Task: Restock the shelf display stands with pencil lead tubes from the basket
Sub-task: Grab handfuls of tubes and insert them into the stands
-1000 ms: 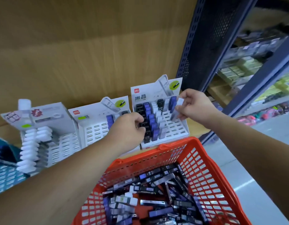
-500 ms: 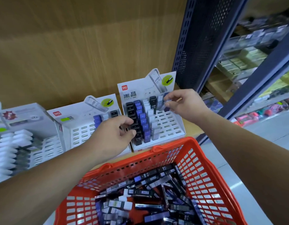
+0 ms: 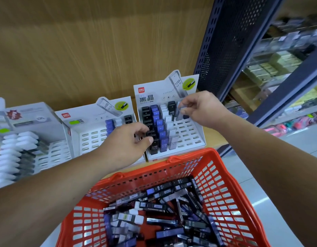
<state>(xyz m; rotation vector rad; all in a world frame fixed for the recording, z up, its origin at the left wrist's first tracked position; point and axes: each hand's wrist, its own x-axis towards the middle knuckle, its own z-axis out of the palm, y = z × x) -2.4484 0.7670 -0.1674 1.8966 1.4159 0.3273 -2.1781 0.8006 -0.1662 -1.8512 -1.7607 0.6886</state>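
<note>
A red plastic basket (image 3: 230,189) in front of me holds several black, blue and white pencil lead tubes (image 3: 159,207). On the wooden shelf stands a white display stand (image 3: 189,138) with columns of black, blue and white tubes. My right hand (image 3: 204,109) pinches a pale tube (image 3: 180,113) at the stand's upper right slots. My left hand (image 3: 125,141) pinches a black tube (image 3: 150,133) in the stand's leftmost column. A second white stand (image 3: 93,136) to the left holds only a few tubes at its top.
A third stand (image 3: 29,139) with white-capped items sits at far left. A dark blue perforated shelf upright (image 3: 223,50) rises right of the stands. Blurred shelves of goods (image 3: 278,59) and a grey floor lie beyond to the right.
My right hand moved up and back from the stand's middle to its top right slots with the pale tube. My left hand stayed at the black column.
</note>
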